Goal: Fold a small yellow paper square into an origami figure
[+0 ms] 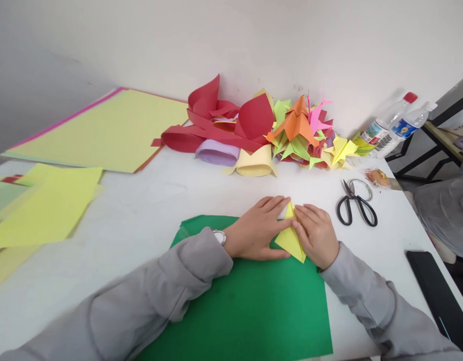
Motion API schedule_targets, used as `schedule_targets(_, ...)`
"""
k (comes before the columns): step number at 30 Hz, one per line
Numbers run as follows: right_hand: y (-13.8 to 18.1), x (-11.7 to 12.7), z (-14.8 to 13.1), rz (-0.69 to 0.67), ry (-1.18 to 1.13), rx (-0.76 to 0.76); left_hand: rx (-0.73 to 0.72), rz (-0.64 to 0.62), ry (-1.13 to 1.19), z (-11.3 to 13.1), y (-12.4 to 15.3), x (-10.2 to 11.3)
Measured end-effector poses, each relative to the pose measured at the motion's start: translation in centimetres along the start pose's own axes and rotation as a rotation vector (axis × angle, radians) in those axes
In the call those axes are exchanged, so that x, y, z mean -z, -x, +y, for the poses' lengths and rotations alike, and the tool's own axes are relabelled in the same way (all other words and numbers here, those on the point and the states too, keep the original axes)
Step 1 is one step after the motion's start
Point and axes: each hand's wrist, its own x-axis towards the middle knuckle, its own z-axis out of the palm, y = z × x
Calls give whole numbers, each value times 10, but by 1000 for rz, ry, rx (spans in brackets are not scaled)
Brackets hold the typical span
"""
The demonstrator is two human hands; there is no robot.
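A small folded yellow paper (291,239), pointed at the top, lies on the far edge of a green sheet (254,306) on the white table (148,210). My left hand (257,228) rests flat on its left side, fingers stretched out and pressing the fold. My right hand (317,233) lies on its right side, fingers bent and pressing down on the paper's edge. Both arms wear grey sleeves, and a watch sits on my left wrist.
Black scissors (356,204) and a tape roll (362,188) lie to the right. A heap of folded coloured paper shapes (269,133) sits by the wall, with two plastic bottles (395,123). Yellow sheets (46,205) lie left; a black phone (438,296) right.
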Motion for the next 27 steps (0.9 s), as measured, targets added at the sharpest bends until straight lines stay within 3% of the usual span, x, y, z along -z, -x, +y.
schedule_targets(20, 0, 0, -1, -32, 37, 30, 7, 65, -8, 4, 2, 2)
schedule_targets(27, 0, 1, -2, -21, 40, 38, 3, 6, -7, 3, 2, 1)
